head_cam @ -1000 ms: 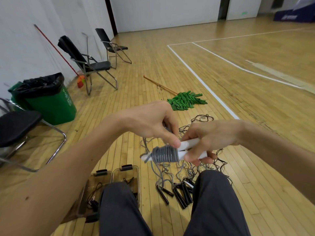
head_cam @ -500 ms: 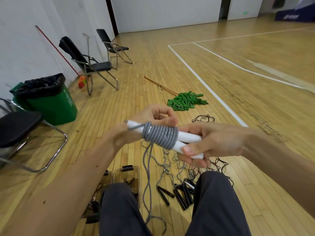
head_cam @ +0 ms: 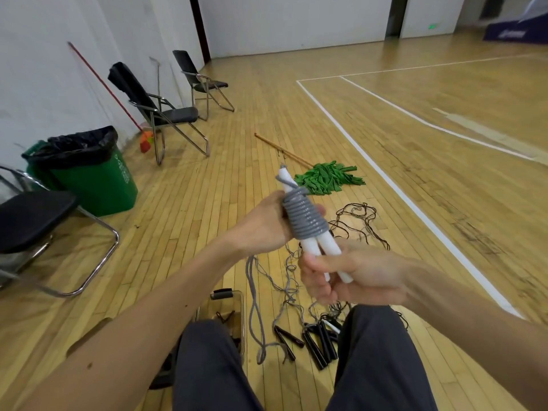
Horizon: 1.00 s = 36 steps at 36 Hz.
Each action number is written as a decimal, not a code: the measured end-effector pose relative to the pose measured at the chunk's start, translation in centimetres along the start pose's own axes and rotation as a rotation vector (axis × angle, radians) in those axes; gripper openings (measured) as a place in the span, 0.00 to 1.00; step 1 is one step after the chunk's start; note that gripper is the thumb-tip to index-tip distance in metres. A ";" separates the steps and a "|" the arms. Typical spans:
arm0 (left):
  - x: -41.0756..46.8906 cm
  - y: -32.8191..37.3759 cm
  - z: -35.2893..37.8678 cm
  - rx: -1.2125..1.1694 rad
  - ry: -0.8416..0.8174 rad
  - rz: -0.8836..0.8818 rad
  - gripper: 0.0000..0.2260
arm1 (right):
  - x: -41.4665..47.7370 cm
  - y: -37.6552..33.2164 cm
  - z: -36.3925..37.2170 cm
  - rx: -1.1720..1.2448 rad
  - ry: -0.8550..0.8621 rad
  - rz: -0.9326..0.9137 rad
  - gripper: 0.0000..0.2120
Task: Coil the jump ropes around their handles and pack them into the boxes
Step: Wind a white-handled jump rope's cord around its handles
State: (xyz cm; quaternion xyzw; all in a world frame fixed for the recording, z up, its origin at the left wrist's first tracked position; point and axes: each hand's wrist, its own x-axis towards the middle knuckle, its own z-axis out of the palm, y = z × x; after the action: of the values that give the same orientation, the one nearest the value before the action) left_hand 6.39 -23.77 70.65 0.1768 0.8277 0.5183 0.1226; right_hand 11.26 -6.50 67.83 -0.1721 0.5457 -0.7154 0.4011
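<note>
Two white handles (head_cam: 321,250), upright, grey rope (head_cam: 305,218) coiled round them. My right hand (head_cam: 353,274) fingers clamp their lower ends; my left hand (head_cam: 264,226) fingers wrap the coil.

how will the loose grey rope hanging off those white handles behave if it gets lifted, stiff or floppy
Probably floppy: the loose grey rope droops from the coil and lies in bends on the floor. It likely tangles easily, since it trails into the other ropes there. The white handles look rigid, held by the right hand and left hand.
</note>
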 end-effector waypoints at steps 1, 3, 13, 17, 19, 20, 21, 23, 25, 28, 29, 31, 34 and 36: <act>0.2 -0.2 -0.1 0.040 0.033 -0.001 0.14 | -0.1 -0.3 0.1 0.018 0.012 -0.013 0.09; 0.0 -0.3 0.1 0.020 0.016 0.019 0.10 | -0.2 -0.9 0.2 0.001 0.055 -0.049 0.09; -0.7 -1.1 -0.5 0.054 -0.207 0.005 0.16 | -0.3 -2.6 -1.2 0.039 0.312 -0.109 0.05; -1.0 -2.2 -1.2 0.162 -0.183 -0.022 0.14 | -0.6 -3.0 -3.2 0.085 0.415 -0.115 0.08; -1.1 -2.7 -1.3 0.218 -0.140 0.019 0.13 | -0.7 -2.5 -4.0 0.029 0.454 -0.073 0.11; -1.1 -2.8 -1.3 0.273 -0.125 0.046 0.13 | -0.6 -2.1 -4.3 0.007 0.469 -0.055 0.11; -1.1 -2.8 -1.1 0.333 -0.106 0.071 0.12 | -0.5 -1.8 -4.6 -0.008 0.483 -0.042 0.10; -1.2 -2.8 -0.8 0.462 -0.079 0.110 0.11 | -0.3 -1.3 -4.8 -0.022 0.512 -0.036 0.07; -1.3 -2.5 -0.5 0.567 -0.083 0.135 0.11 | 0.1 -1.2 -4.9 -0.062 0.540 -0.035 0.06; -1.3 -1.9 -0.6 0.693 -0.104 0.159 0.12 | 0.5 -0.7 -5.2 -0.166 0.571 -0.021 0.05; -1.3 -1.7 -0.8 0.726 -0.107 0.157 0.11 | 0.7 -0.5 -5.2 -0.186 0.575 -0.014 0.05; -1.1 -1.0 -1.1 0.799 -0.113 0.158 0.10 | 1.0 -0.3 -5.2 -0.212 0.580 0.002 0.05; -0.9 0.2 -1.3 0.964 -0.123 0.207 0.10 | 1.4 -0.5 -4.8 -0.257 0.577 0.039 0.06; -0.7 0.9 -1.5 1.063 -0.125 0.253 0.11 | 1.6 -0.6 -4.6 -0.299 0.558 0.080 0.06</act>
State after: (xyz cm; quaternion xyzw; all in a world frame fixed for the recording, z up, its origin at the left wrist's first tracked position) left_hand 6.59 -24.93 72.11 0.3428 0.9390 0.0281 0.0021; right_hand 6.86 -4.66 66.51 -0.0048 0.7402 -0.6303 0.2340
